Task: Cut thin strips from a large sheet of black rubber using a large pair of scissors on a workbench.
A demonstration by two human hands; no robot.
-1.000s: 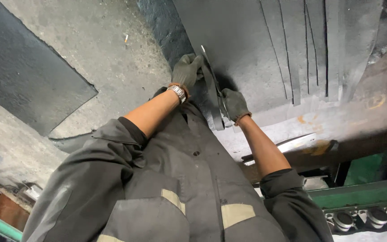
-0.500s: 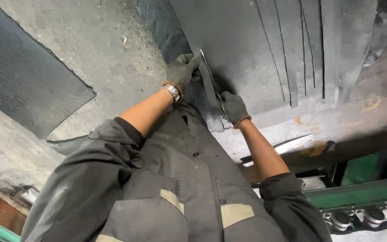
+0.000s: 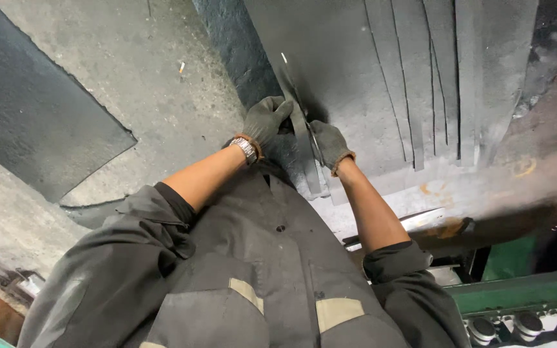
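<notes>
On the workbench, the gloved right hand point(image 3: 331, 145) grips shears point(image 3: 299, 103) cutting a strip point(image 3: 304, 151) from the dark rubber sheet point(image 3: 336, 71); the gloved left hand point(image 3: 264, 120) pinches that strip. Cutting looks mid-pass; advancing seems to need blades kept parallel to earlier cut strips point(image 3: 420, 84).

Knitted cloth gloves point(image 3: 267, 120) grip a matt, dark rubbery sheet point(image 3: 330, 58) over rough concrete floor point(image 3: 130, 58).
</notes>
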